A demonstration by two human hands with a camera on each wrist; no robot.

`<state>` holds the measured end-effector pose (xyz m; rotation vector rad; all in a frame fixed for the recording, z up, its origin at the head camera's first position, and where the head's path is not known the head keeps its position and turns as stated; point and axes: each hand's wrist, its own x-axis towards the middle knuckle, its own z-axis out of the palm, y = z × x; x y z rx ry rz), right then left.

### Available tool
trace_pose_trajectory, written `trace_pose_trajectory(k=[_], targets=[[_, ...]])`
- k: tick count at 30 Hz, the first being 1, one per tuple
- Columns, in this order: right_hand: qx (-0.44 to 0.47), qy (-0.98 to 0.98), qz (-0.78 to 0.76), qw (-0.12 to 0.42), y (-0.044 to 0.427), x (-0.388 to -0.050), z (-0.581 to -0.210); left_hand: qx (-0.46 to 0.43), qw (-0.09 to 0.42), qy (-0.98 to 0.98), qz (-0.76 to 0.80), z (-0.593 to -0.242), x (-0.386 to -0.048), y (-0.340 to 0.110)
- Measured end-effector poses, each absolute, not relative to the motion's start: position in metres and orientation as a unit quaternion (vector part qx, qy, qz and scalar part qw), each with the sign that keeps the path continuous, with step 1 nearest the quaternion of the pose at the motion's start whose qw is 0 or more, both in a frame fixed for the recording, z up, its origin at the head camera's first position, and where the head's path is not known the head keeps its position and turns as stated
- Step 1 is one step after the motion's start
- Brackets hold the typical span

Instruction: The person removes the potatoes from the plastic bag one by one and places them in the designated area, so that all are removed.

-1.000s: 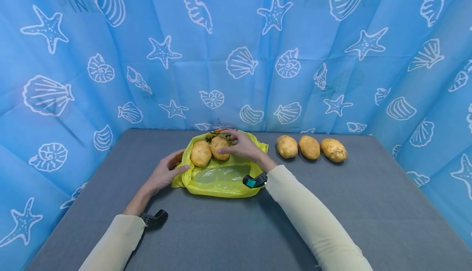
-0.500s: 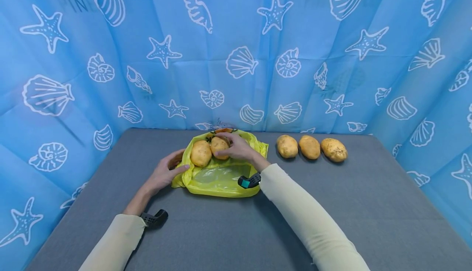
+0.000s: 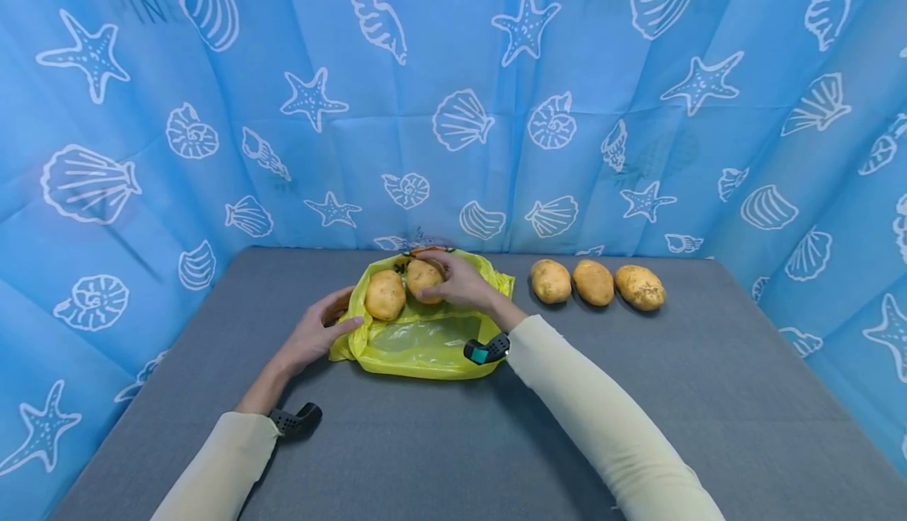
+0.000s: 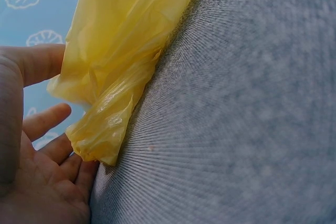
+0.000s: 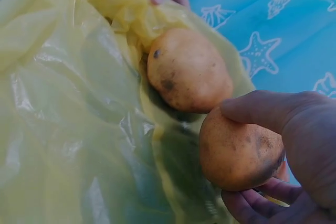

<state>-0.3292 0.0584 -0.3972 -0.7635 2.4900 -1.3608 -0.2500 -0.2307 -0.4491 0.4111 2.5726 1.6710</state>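
A yellow plastic bag (image 3: 418,348) lies spread on the table with its mouth open. Inside, toward the left, rests one potato (image 3: 386,295). My right hand (image 3: 464,281) grips a second potato (image 3: 424,279), thumb on one side and fingers on the other. In the right wrist view this gripped potato (image 5: 241,150) overlaps the edge of the resting potato (image 5: 189,70). At the bag's left edge is my left hand (image 3: 319,328), its thumb and fingers spread apart. The left wrist view shows its thumb and fingers touching the gathered yellow plastic (image 4: 113,114).
Three more potatoes stand in a row right of the bag: a left one (image 3: 550,281), a middle one (image 3: 594,282) and a right one (image 3: 640,287). The grey table (image 3: 397,450) ends at a blue curtain (image 3: 425,57) with shell prints behind and at both sides.
My right hand first shifts a little left over the potato, then slightly back right with it. The left hand, the bag and the row of three potatoes stay put.
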Motion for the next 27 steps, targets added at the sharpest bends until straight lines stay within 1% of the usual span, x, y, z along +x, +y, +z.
trace_pose_trajectory(k=[4,10,16,27], targets=[[-0.274,0.824,-0.484,0.106,0.065,-0.325,-0.389,0.134,0.023,0.830,0.542,-0.449,-0.250,-0.231],[-0.295,0.810,-0.499,0.094,0.079,-0.318,-0.379,0.135,0.021,0.832,0.537,-0.450,-0.251,-0.231],[-0.275,0.811,-0.510,0.086,0.096,-0.308,-0.370,0.136,0.023,0.831,0.538,-0.451,-0.251,-0.231],[-0.242,0.810,-0.530,0.065,0.141,-0.295,-0.366,0.140,0.018,0.830,0.539,-0.451,-0.251,-0.232]])
